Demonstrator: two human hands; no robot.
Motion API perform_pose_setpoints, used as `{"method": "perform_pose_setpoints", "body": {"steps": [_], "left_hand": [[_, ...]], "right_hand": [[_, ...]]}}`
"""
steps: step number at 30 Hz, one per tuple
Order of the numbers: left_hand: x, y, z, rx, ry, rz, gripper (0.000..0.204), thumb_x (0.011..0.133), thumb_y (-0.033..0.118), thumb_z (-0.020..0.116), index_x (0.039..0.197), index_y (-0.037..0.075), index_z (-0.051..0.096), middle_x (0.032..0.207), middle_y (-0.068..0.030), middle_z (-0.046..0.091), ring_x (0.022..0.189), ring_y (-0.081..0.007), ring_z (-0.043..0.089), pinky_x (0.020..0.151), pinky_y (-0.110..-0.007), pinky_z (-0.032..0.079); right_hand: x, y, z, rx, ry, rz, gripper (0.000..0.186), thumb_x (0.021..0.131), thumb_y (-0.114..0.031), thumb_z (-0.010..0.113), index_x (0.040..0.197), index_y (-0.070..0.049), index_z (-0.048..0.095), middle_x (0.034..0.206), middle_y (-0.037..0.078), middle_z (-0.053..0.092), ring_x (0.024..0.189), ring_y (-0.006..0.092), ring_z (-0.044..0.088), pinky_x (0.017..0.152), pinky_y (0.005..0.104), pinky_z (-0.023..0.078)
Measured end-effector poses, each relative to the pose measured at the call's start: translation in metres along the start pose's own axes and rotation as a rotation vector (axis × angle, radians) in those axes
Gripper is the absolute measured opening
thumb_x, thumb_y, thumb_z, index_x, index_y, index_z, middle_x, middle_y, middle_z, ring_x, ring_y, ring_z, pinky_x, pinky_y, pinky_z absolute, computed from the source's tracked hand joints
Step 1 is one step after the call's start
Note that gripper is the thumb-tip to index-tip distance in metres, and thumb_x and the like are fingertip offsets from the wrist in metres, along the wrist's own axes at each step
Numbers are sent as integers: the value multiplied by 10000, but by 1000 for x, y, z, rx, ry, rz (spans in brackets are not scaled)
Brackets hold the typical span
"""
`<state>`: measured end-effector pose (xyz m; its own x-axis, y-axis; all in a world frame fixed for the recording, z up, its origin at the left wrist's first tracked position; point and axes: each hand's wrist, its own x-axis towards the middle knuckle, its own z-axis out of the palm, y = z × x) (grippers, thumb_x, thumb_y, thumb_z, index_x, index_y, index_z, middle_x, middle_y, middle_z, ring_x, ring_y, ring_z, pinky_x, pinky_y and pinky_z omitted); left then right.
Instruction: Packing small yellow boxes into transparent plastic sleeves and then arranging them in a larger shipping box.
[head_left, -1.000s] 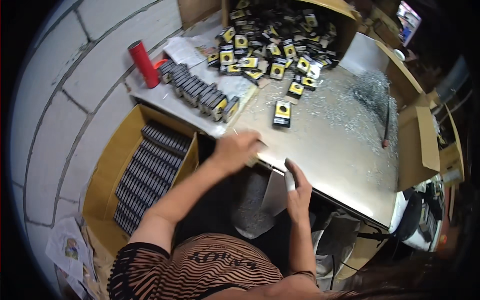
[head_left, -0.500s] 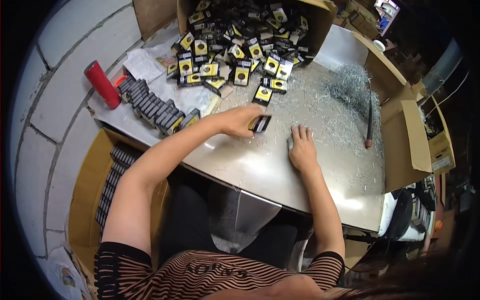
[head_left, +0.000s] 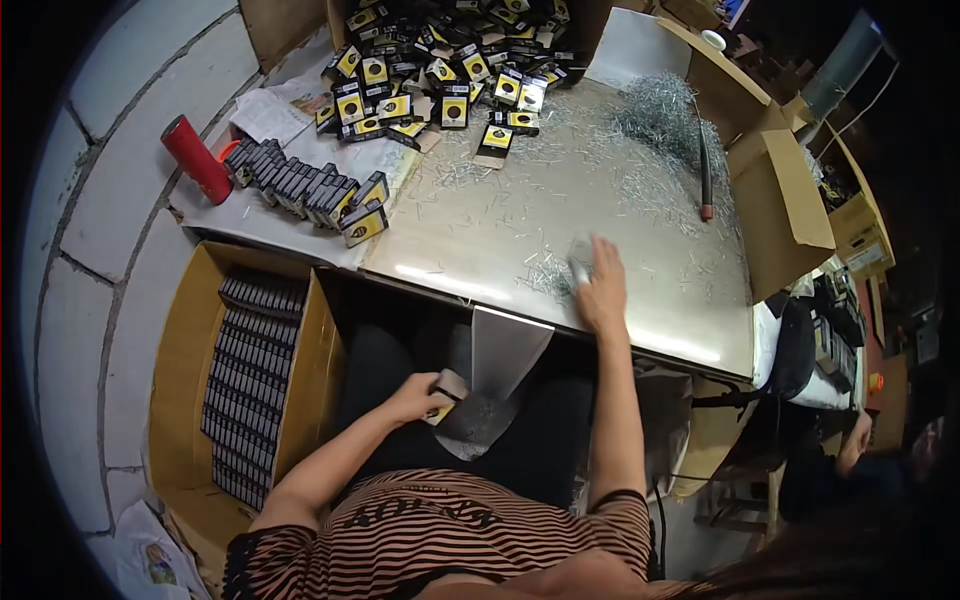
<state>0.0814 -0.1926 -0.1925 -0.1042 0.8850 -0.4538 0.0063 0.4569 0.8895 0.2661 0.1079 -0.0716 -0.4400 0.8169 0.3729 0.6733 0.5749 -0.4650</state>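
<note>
My left hand (head_left: 412, 398) is closed around a small black-and-yellow box (head_left: 443, 408), low over my lap beside a pale chute (head_left: 508, 352) that hangs from the table's front edge. Out on the metal tabletop (head_left: 450, 225), my right hand (head_left: 602, 288) lies with its fingers stretched forward, slightly blurred. A greyish patch shows by its thumb; I cannot make out what it is. Just left of that hand is a small pile of thin metal pins (head_left: 546, 276). One box (head_left: 496, 142) lies apart from the large heap of similar boxes (head_left: 455, 106) at the back.
Closed boxes stand in a row (head_left: 300, 186) at the table's left, near a red cylinder (head_left: 196, 160). Below is a carton (head_left: 312, 370) packed with boxes. A big pin heap (head_left: 655, 115) and a dark rod (head_left: 706, 170) lie at right. Another person's hand (head_left: 855, 442) shows far right.
My left hand has come down from the tabletop to my lap with a box. My right hand has stayed on the table, and a small pile of pins now lies beside it.
</note>
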Motion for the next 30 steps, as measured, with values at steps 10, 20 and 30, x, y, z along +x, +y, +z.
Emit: {"method": "perform_pose_setpoints", "body": {"steps": [10,20,30], "left_hand": [[11,35,52,-506,-135,-234,428,823,234,732,1172,12,623,948,-50,689,769,-134,633,597,-282,505],[12,20,53,-608,-106,-201,397,798,76,714,1171,0,600,988,-65,675,828,-128,643,672,-268,534],[6,-26,39,-484,-182,-135,402,741,-77,685,1134,-19,619,993,-48,669,877,-118,635,777,-241,506]], "right_hand": [[-73,-111,6,11,-124,-151,387,831,-134,608,1205,-33,601,1317,163,540,1288,355,435,1064,420,364],[-165,-98,-35,457,-206,130,285,865,26,576,1146,4,617,1066,179,663,999,293,648,882,314,481],[-186,-99,-4,217,-509,-20,459,736,69,497,1185,17,573,1119,232,615,1087,378,570,914,432,469]]}}
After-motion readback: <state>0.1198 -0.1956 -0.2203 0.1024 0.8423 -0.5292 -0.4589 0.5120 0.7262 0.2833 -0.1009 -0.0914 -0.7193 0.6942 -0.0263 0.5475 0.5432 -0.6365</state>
